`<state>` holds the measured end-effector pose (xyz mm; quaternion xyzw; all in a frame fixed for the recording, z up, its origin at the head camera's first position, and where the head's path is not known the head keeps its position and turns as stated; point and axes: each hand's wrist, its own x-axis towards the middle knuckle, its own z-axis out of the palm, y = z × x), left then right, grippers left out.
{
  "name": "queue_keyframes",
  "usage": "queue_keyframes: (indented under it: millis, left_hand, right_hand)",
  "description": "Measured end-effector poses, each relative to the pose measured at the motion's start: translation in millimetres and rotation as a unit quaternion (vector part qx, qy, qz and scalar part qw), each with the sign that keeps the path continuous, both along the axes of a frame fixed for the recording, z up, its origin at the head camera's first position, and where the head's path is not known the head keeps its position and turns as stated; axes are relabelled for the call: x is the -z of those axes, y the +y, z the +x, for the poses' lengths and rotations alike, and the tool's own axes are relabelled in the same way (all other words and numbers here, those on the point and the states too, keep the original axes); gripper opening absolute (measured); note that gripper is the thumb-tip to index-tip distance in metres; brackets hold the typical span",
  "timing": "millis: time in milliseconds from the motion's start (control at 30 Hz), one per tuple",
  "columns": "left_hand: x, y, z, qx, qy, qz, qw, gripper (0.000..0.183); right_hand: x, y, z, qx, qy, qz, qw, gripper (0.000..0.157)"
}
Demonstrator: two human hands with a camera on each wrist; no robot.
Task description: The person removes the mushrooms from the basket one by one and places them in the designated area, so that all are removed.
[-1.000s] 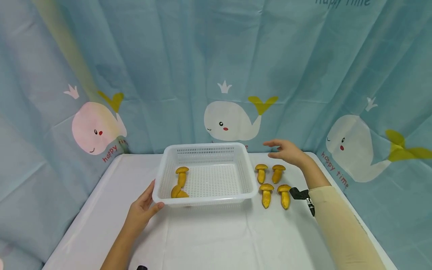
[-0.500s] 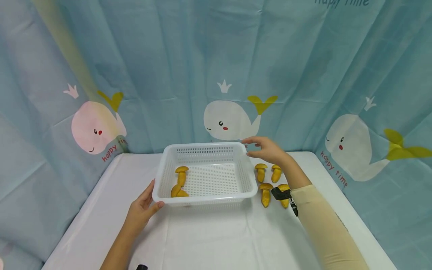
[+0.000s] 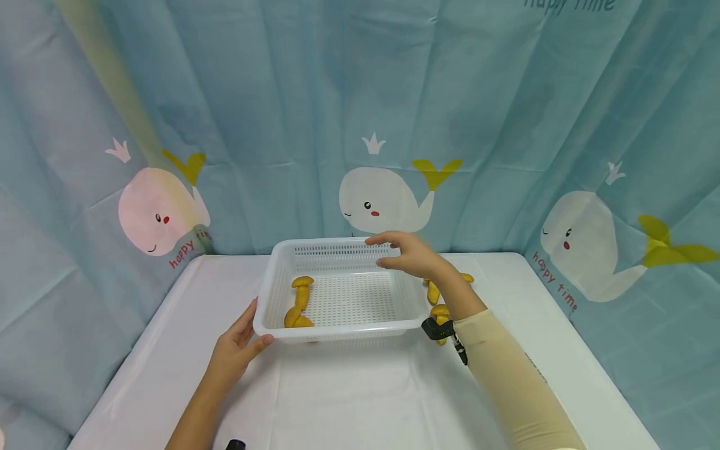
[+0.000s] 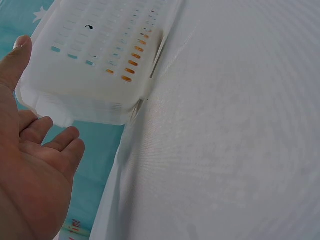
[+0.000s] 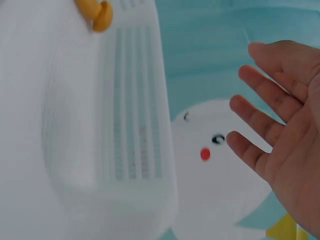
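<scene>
Fingers (image 5: 270, 92) loose and empty, my right hand (image 3: 413, 256) had swung to the basket's (image 3: 337, 333) far-right corner, nearer its mushrooms (image 3: 302, 281), my left hand (image 3: 237, 347) seemingly gripping near-left.

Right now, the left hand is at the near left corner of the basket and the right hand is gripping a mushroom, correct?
Not quite: the right wrist view shows the right hand empty. The left hand is at that corner of the basket.

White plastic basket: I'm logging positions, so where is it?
In the head view, the white plastic basket is just below centre, between the left hand and the loose mushrooms on its right.
</scene>
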<state>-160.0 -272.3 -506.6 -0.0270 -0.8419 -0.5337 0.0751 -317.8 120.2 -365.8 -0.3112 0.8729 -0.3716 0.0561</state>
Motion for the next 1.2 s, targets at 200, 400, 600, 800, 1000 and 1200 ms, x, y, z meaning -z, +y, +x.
queue_keyframes:
  millis: [200,400,600,800,1000,1200]
  left_hand:
    - [-0.4,0.6,0.6,0.003,0.001,-0.002,1.0000,0.086]
    - [0.4,0.1,-0.7,0.008,0.001,0.003,1.0000,0.086]
    - [-0.6,-0.4,-1.2,0.005,-0.002,0.008,1.0000,0.086]
    - [0.5,-0.3,-1.0,0.012,0.003,0.016,0.9998,0.084]
    - [0.7,0.0,-1.5,0.014,0.004,0.017,0.9997,0.084]
    - [0.5,-0.8,-0.8,0.020,0.008,0.019,0.9996,0.084]
  right_hand:
    - [1.3,-27.5,5.7,-0.023,-0.005,-0.002,1.000,0.044]
    - [5.2,-53.9,10.4,-0.044,-0.009,-0.005,0.999,0.044]
    - [8.5,-86.0,16.1,-0.077,-0.001,-0.004,0.997,0.044]
    - [13.3,-118.1,20.7,-0.101,-0.001,-0.002,0.995,0.045]
    - [22.7,-141.7,23.4,-0.089,-0.020,0.010,0.996,0.044]
    - [34.7,-159.1,24.8,-0.072,-0.040,0.022,0.996,0.041]
